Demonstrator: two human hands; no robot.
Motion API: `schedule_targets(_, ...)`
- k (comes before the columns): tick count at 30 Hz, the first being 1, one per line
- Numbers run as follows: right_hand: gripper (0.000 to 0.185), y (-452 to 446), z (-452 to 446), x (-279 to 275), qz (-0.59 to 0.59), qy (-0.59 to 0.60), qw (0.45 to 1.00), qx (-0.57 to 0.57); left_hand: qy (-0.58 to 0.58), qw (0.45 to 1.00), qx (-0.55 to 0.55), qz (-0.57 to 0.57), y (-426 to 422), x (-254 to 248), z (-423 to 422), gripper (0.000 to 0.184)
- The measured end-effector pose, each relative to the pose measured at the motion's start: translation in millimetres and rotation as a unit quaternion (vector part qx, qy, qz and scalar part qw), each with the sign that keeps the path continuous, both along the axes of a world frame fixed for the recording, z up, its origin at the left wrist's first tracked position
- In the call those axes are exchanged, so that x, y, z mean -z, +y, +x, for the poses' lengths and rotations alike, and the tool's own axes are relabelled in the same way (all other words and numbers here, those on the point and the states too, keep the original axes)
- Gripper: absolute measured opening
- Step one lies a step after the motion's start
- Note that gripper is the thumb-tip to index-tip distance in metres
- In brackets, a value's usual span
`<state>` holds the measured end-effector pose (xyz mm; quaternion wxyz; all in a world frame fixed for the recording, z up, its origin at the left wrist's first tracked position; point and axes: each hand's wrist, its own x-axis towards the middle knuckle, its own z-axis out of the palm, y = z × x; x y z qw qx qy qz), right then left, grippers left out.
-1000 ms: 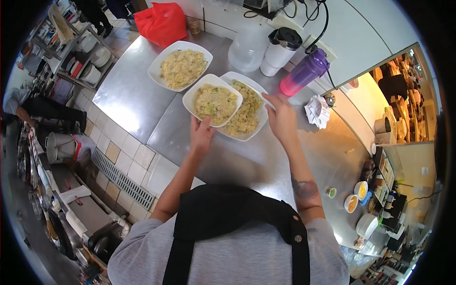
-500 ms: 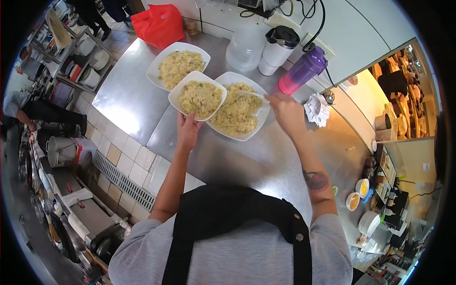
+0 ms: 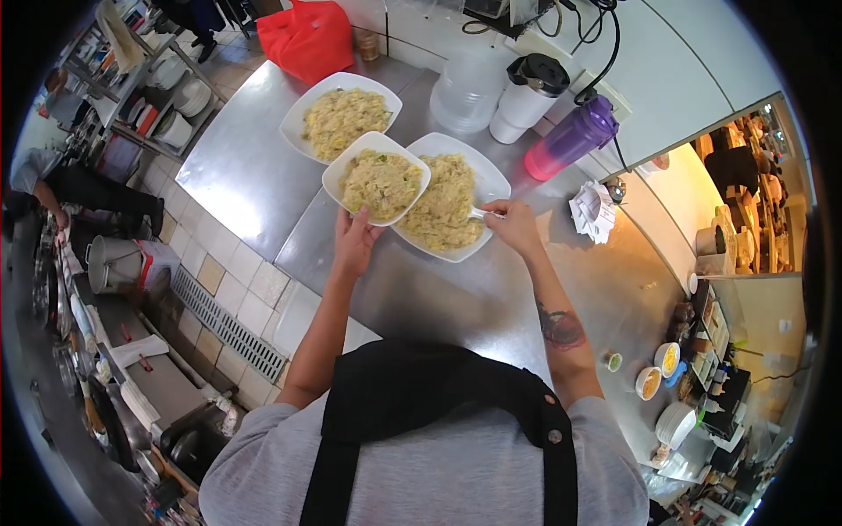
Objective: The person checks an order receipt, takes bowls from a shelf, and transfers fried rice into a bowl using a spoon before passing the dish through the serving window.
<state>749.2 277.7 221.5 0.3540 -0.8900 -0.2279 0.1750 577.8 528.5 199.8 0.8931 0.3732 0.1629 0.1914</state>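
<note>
Spooning seems underway: left hand clasps the smaller bowl, right hand pinches a utensil at the larger bowl; scooping calls for steady support.

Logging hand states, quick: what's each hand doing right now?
Left hand: closed on the rim of a food-filled bowl.
Right hand: closed on a spoon handle.

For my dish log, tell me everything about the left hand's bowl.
The bowl is white, glossy and squarish with rounded corners, material unclear. It holds a mound of yellowish food flecked green. The left hand grips its near side, thumb at the rim. In view, it overlaps the far bowl and right bowl; contact is unclear.
</note>
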Motion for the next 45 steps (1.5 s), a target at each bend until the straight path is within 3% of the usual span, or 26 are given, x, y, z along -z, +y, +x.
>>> schedule_targets(5, 0.029, -20, 2, 4, 0.119, 0.121, 0.983, 0.062, 0.008, 1.0, -0.016, 0.004, 3, 1, -5, 0.043)
schedule_targets(14, 0.022, -11, -17, -56, 0.175, 0.071, 0.979, 0.078, 0.059, 0.996, 0.001, 0.067, -7, -12, -11, 0.048)
schedule_targets(17, 0.02, 11, -43, -77, 0.115, -0.072, 0.987, 0.087, 0.068, 0.996, 0.031, 0.04, -27, -15, -7, 0.051)
schedule_targets(20, 0.024, 32, -72, -72, 0.086, -0.241, 0.96, 0.11, 0.045, 0.997, 0.053, 0.023, -48, -12, 2, 0.053)
schedule_targets(26, 0.034, 47, -108, -46, 0.054, -0.36, 0.927, 0.092, 0.022, 0.997, 0.078, -0.001, -64, -4, 15, 0.056)
schedule_targets(32, 0.032, 49, -112, -42, 0.025, -0.387, 0.921, 0.043, 0.047, 0.996, 0.073, -0.008, -66, -3, 17, 0.047)
schedule_targets(35, 0.032, 45, -110, -66, 0.036, -0.348, 0.937, 0.015, 0.032, 0.997, 0.063, -0.031, -63, -6, 16, 0.048)
schedule_targets(38, 0.03, 42, -94, -96, 0.078, -0.219, 0.971, 0.054, 0.028, 0.996, 0.077, -0.023, -55, -9, 12, 0.048)
schedule_targets(45, 0.026, 51, -72, -114, 0.051, -0.305, 0.951, -0.014, 0.017, 0.989, 0.148, -0.021, -41, -12, 12, 0.052)
